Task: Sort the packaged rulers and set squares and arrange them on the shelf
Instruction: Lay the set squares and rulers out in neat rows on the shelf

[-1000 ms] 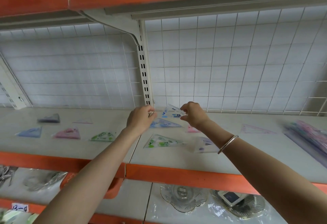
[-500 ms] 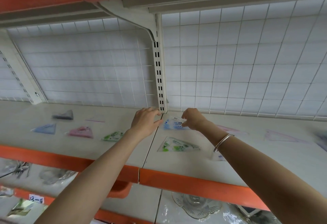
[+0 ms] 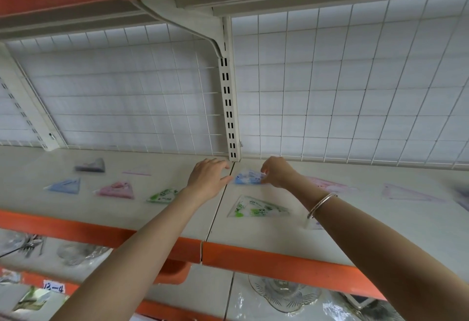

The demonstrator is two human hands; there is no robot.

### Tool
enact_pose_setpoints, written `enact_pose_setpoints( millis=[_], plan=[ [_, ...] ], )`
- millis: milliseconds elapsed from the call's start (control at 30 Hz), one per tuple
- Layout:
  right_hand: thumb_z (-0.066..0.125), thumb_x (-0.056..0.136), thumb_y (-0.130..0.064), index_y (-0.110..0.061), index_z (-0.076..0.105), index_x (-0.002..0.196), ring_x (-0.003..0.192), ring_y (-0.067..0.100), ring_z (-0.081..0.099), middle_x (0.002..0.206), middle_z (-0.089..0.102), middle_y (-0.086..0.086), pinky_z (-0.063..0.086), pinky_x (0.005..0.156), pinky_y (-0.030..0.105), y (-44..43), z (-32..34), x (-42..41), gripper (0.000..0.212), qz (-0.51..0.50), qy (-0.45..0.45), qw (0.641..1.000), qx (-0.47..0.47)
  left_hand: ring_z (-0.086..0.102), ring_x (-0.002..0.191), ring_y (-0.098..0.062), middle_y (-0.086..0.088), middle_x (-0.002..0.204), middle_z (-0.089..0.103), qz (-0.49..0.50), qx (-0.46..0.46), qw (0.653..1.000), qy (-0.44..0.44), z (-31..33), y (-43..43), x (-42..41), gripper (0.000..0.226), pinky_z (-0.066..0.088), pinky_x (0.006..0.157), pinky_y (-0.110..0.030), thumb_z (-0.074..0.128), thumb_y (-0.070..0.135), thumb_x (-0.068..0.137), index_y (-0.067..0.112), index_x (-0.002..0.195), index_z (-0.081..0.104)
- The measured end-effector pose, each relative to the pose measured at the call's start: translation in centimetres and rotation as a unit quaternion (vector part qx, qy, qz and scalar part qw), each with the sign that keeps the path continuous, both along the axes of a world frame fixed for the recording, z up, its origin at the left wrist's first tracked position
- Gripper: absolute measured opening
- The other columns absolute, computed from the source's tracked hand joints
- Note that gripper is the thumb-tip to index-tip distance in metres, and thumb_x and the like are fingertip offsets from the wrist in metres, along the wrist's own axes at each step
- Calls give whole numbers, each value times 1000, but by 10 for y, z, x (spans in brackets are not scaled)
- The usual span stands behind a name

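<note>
Blue set square (image 3: 247,178) lowered onto shelf (image 3: 152,216), hands closer

2 bare forearms are showing in the head view, both uncovered to the bottom edge of the picture, with no sleeve cuff appearing anywhere along them. The left hand (image 3: 208,177) is wearing nothing: no ring, watch or glove is showing on its back or fingers. The right hand (image 3: 278,172) is likewise ungloved, and 1 thin, plain silver-coloured bangle (image 3: 320,205) is sitting loosely around the right wrist, catching light along its upper edge and slanting across the arm.
</note>
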State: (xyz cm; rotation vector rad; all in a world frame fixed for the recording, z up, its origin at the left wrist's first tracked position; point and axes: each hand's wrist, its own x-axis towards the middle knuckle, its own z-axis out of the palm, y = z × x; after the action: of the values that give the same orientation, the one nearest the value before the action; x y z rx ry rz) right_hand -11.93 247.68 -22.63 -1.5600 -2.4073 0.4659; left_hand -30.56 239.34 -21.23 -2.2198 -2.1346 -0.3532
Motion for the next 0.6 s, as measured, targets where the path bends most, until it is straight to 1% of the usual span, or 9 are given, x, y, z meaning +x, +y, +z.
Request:
enact_pose_setpoints(
  millis=[67, 200, 300, 367, 500, 600],
  plan=[
    [71, 83, -16, -3, 61, 120, 109, 23, 58, 119, 63, 10, 46, 90, 27, -1, 3, 5, 40, -2, 16, 1000, 2, 45, 125, -19, 4, 137, 52, -2, 0, 1000, 2, 1, 0, 2, 39, 31, 102, -31, 50, 39, 97, 21, 131, 52],
    [72, 82, -17, -5, 61, 120, 110, 23, 57, 120, 61, 10, 46, 92, 29, -4, 11, 23, 41, -15, 36, 999, 12, 44, 126, -19, 3, 137, 52, -14, 6, 1000, -1, 6, 3, 12, 39, 32, 103, -31, 51, 38, 96, 21, 131, 53],
    [71, 83, -14, -7, 61, 120, 103, 24, 61, 118, 62, 10, 49, 89, 31, -8, 16, 46, 39, -27, 43, 999, 12, 44, 127, -20, 2, 136, 53, -32, 7, 999, -3, 10, 8, 30, 39, 32, 102, -31, 51, 40, 96, 21, 131, 53],
    [70, 83, -14, -8, 62, 118, 100, 23, 62, 116, 63, 9, 49, 89, 30, -13, 19, 69, 36, -40, 41, 998, 19, 43, 126, -21, 1, 135, 52, -54, 4, 999, 0, 13, 12, 49, 40, 32, 101, -32, 50, 40, 97, 21, 131, 52],
    [72, 82, -15, -10, 63, 116, 105, 22, 58, 117, 62, 8, 46, 89, 30, -26, 23, 124, 36, -88, 41, 995, 35, 44, 123, -22, 0, 134, 53, -113, 7, 994, 4, 21, 24, 100, 39, 35, 99, -33, 49, 39, 97, 21, 131, 52],
    [71, 82, -14, -11, 62, 117, 99, 23, 61, 117, 61, 8, 48, 85, 31, -37, 28, 168, 36, -126, 47, 990, 41, 46, 122, -21, 0, 133, 54, -158, 10, 987, 14, 25, 33, 146, 39, 34, 98, -32, 50, 39, 96, 21, 131, 52]
  ],
)
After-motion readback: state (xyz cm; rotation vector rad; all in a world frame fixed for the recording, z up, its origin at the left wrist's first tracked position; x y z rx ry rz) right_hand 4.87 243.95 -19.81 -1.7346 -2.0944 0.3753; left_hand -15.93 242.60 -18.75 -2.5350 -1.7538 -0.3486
